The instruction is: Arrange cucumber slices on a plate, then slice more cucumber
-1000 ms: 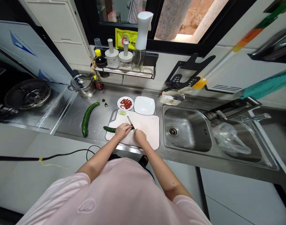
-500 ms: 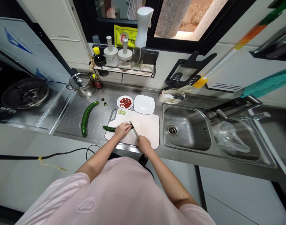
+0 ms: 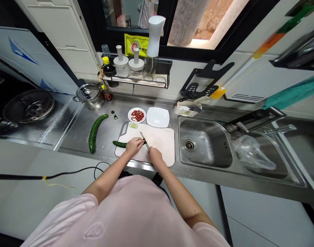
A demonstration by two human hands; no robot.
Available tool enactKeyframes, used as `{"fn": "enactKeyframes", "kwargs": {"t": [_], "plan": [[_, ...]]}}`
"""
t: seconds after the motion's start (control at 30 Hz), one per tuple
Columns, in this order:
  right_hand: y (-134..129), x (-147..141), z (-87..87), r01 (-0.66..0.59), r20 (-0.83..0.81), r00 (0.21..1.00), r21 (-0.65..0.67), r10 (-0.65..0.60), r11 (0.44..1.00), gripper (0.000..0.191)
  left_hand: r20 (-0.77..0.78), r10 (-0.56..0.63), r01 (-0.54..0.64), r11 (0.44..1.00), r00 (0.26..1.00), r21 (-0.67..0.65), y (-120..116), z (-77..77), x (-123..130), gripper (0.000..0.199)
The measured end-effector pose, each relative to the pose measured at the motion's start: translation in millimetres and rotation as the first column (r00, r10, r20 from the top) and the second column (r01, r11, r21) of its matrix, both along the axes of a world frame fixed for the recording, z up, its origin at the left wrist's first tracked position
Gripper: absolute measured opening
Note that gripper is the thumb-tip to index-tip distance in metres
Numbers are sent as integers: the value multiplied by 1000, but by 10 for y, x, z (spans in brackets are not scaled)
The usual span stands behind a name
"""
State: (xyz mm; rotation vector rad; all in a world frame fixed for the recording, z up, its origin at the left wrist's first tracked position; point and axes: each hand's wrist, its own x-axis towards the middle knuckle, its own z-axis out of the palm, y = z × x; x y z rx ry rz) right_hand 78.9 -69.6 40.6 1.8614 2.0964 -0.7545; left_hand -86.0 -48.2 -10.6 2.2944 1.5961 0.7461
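Observation:
My left hand is closed over a green cucumber, pressing it onto the white cutting board. The cucumber's left end sticks out past the board's edge. In my right hand is the handle of a knife; its blade slants up and left, right at the cucumber's right end by my left fingertips. A few thin cucumber slices lie at the board's upper left corner. Whether the blade is in the cucumber or beside it, I cannot tell.
Behind the board stand a plate of chopped red pieces and a white plate. Left lie a whole cucumber and cut-off ends. A lidded pot stands farther back. A sink is at the right.
The knife and my right hand have shifted slightly left, and the blade tip reaches farther past the cucumber. My left hand keeps its hold. The view has tilted slightly up.

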Motion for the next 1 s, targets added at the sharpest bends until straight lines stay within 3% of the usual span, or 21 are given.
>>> {"fn": "enactKeyframes", "kwargs": {"t": [0.43, 1.0], "plan": [[179, -120, -30, 0, -34, 999, 47, 1, 999, 28, 0, -4, 4, 1000, 1000, -2, -3, 39, 0, 21], [-83, 62, -11, -8, 5, 1000, -4, 8, 1000, 27, -4, -1, 1, 1000, 1000, -17, 0, 18, -2, 24]]}}
